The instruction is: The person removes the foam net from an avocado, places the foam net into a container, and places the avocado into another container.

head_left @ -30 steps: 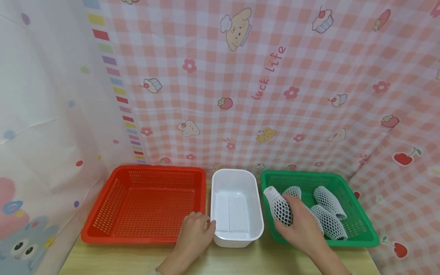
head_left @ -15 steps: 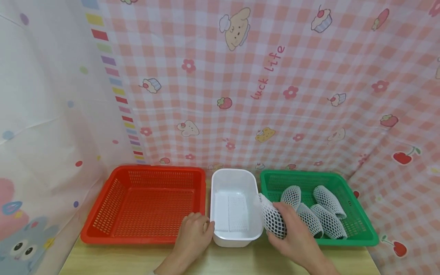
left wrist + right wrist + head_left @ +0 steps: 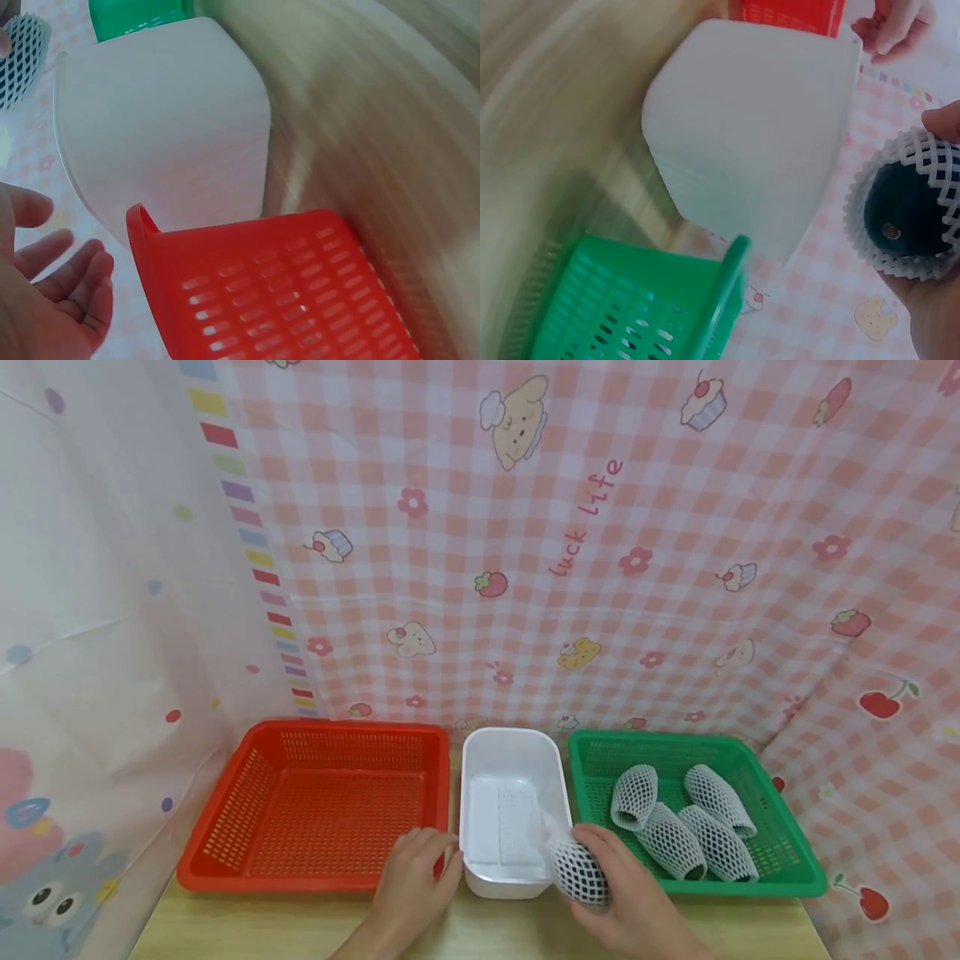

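Note:
My right hand grips a dark green fruit, which looks like an avocado, inside a white foam net sleeve. It is over the front right corner of a white plastic bin. In the right wrist view, the fruit's dark end with a brown stem scar shows through the sleeve's opening. My left hand holds nothing, its fingers loosely bent, between the front right corner of a red basket and the white bin. In the left wrist view, the left fingers are spread beside the red rim.
A green basket stands to the right, holding several items in white foam nets. All three containers stand in a row on a light wooden table. Behind them hangs a pink checked cloth.
My right hand has carried the netted fruit left and toward me, from over the green basket to the white bin's front right corner. My left hand's thumb and fingers have spread apart.

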{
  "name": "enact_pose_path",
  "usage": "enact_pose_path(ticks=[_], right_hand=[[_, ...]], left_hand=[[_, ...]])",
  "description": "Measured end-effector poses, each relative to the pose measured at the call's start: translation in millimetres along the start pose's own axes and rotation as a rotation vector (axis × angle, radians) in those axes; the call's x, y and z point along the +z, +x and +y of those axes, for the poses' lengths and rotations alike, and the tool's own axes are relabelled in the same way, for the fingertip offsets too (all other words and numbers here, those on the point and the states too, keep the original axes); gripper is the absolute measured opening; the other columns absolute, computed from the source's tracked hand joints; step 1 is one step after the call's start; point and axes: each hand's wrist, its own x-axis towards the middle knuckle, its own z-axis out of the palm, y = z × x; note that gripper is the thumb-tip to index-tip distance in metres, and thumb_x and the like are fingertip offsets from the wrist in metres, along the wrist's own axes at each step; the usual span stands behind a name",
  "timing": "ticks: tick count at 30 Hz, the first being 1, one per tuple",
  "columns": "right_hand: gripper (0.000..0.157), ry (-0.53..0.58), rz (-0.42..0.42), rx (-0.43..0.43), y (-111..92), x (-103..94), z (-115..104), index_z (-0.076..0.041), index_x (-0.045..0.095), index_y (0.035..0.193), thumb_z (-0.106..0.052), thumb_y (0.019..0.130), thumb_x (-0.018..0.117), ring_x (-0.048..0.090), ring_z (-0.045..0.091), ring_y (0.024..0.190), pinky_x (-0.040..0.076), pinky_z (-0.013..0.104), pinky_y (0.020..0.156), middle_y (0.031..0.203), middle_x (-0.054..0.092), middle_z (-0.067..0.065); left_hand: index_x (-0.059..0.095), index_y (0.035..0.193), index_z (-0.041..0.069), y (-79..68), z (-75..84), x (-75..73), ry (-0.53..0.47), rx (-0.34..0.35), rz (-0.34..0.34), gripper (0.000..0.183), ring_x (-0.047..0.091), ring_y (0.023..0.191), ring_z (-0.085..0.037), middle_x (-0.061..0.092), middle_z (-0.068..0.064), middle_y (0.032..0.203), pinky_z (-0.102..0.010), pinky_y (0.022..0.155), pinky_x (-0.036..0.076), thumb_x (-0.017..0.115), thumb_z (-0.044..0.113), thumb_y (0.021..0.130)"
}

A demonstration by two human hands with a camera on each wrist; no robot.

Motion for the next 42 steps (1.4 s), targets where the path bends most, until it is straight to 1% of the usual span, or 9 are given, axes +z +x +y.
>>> enact_pose_path(ticks=[8,13,19,25,29,30,36,37,42], right_hand=[[0.1,0.091,-0.018,-0.075,-9.0,10.3,-6.4,0.003,0.049,0.145,-0.008,0.058,0.098,0.063,0.03,0.116,0.032,0.011,0.111,0.137,0.058,0.018],[0.098,0.037,-0.087,-0.069,-13.4,19.7,-12.6,-0.003,0.053,0.141,-0.012,0.056,0.1,0.063,0.028,0.115,0.05,0.022,0.101,0.135,0.059,0.015],[0.085,0.025,-0.207,-0.076,-17.5,27.7,-18.9,-0.002,0.056,0.136,-0.021,0.065,0.1,0.061,0.028,0.115,0.059,0.039,0.089,0.132,0.059,0.014],[0.068,0.011,-0.214,-0.201,-24.6,47.2,-14.3,-0.003,0.061,0.132,-0.05,0.087,0.082,0.063,0.028,0.111,0.058,0.037,0.088,0.127,0.062,0.014],[0.063,0.029,-0.148,-0.288,-33.8,67.3,-9.1,-0.007,0.058,0.135,-0.05,0.092,0.076,0.064,0.026,0.109,0.055,0.035,0.09,0.125,0.064,0.013],[0.065,0.033,-0.136,-0.313,-44.2,83.0,2.2,-0.006,0.056,0.138,-0.05,0.094,0.074,0.063,0.027,0.114,0.053,0.036,0.096,0.129,0.063,0.014],[0.061,0.023,-0.167,-0.285,-52.1,99.7,6.0,-0.008,0.059,0.136,-0.049,0.094,0.074,0.063,0.023,0.114,0.053,0.034,0.095,0.128,0.064,0.011],[0.057,0.018,-0.186,-0.259,-44.5,90.1,-3.7,-0.009,0.06,0.132,-0.048,0.094,0.075,0.064,0.021,0.109,0.055,0.033,0.089,0.123,0.066,0.01],[0.053,0.029,-0.266,-0.213,-51.2,100.0,1.3,-0.007,0.062,0.13,-0.049,0.098,0.07,0.065,0.023,0.109,0.057,0.035,0.088,0.121,0.066,0.012]], left_hand=[[0.076,0.112,0.008,-18.1,-9.5,-7.6,-0.059,0.147,0.048,0.031,0.065,0.099,-0.016,0.072,0.002,0.107,-0.036,0.085,0.051,0.081,0.009,0.081],[0.077,0.112,0.01,-28.2,-12.7,-13.0,-0.1,0.244,0.085,0.019,0.066,0.096,-0.018,0.072,0.0,0.106,-0.034,0.088,0.052,0.066,0.018,0.098],[0.076,0.113,0.011,-38.7,-16.5,-18.2,-0.111,0.337,0.049,0.033,0.067,0.096,-0.016,0.072,0.001,0.108,-0.028,0.095,0.052,0.052,0.033,0.108],[0.075,0.116,0.013,-50.5,-22.6,-17.3,-0.169,0.39,-0.028,0.029,0.065,0.099,-0.012,0.07,0.002,0.111,-0.024,0.089,0.053,0.063,0.036,0.103],[0.075,0.112,0.012,-55.8,-27.7,-10.9,-0.192,0.428,-0.015,0.025,0.065,0.097,-0.013,0.069,0.001,0.109,-0.025,0.088,0.053,0.064,0.032,0.102],[0.075,0.111,0.012,-56.7,-28.6,-8.8,-0.195,0.434,-0.01,0.024,0.065,0.097,-0.013,0.069,0.002,0.109,-0.025,0.087,0.053,0.063,0.032,0.103],[0.075,0.102,0.012,-64.3,-32.0,5.6,-0.21,0.436,-0.006,0.012,0.063,0.093,-0.013,0.067,0.002,0.103,-0.024,0.084,0.052,0.069,0.019,0.094],[0.075,0.101,0.013,-66.2,-32.2,7.5,-0.208,0.428,-0.016,0.012,0.063,0.092,-0.013,0.067,0.003,0.102,-0.024,0.083,0.051,0.073,0.016,0.089],[0.074,0.099,0.015,-74.4,-29.2,11.1,-0.174,0.355,-0.127,0.028,0.062,0.092,-0.011,0.066,0.005,0.101,-0.023,0.081,0.05,0.083,0.008,0.072]])
